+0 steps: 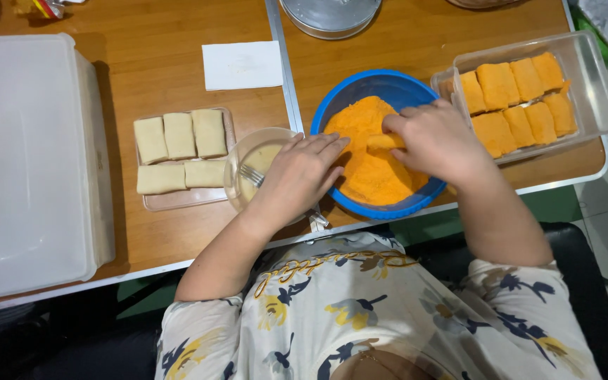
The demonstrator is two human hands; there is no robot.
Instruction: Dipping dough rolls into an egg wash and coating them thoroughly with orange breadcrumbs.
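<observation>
A blue bowl (360, 90) full of orange breadcrumbs sits on the wooden table in front of me. My right hand (436, 139) presses a crumb-coated roll (381, 143) in the middle of the bowl, fingers curled over it. My left hand (300, 174) lies flat at the bowl's left edge, fingertips touching the crumbs. Under its wrist stands a clear glass bowl (237, 158) of pale batter with a fork (251, 174) in it. A clear tray (177, 200) at the left holds several pale uncoated rolls (177, 136).
A clear plastic container (592, 77) at the right holds several orange coated rolls (515, 98). A large white lidded box (26, 162) fills the left side. A white napkin (242, 65) and a metal lid (330, 15) lie further back.
</observation>
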